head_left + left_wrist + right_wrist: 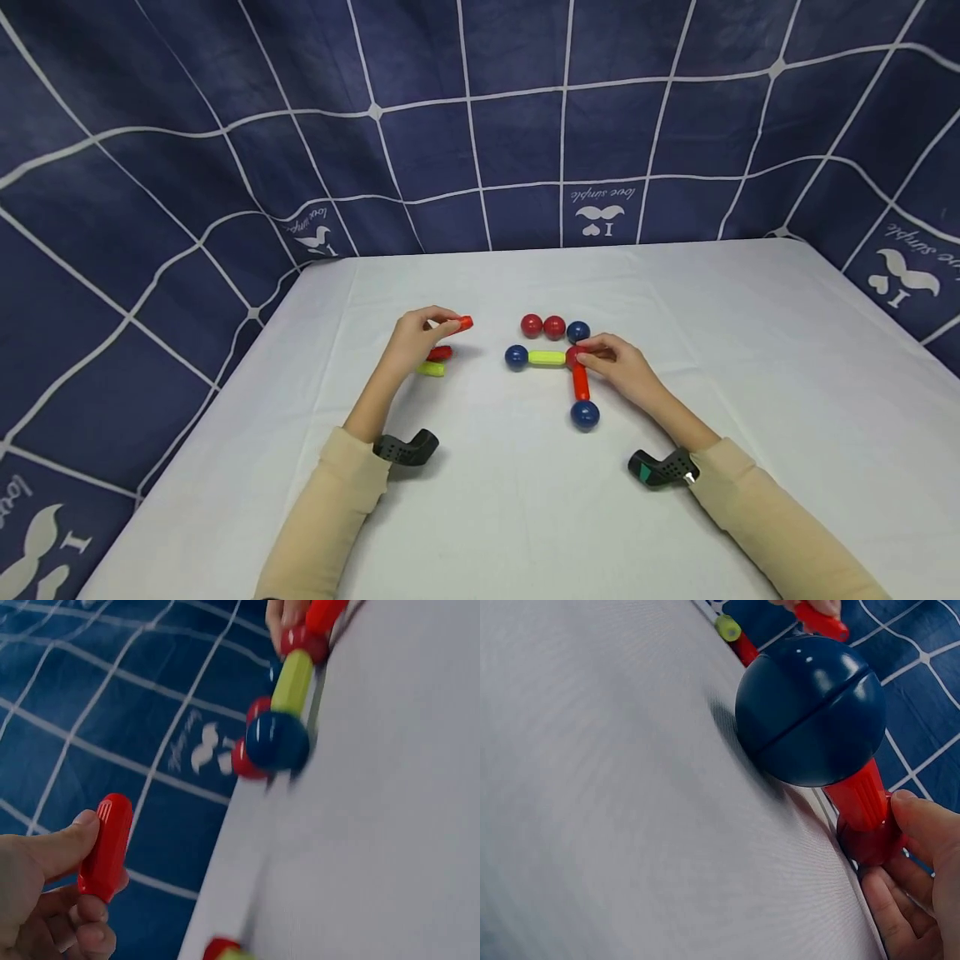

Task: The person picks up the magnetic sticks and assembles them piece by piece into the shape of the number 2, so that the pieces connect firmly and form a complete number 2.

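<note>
Left hand (417,335) closed on red stick (109,844); right hand (622,368) pinching red ball (864,844). Best: brace ball, keep stick end beyond fingertips (95,939).

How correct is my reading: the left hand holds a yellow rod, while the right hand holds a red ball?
Not quite: the rod in the left hand is red, not yellow, as the left wrist view shows. The rest stands: the right hand holds a red ball.
</note>
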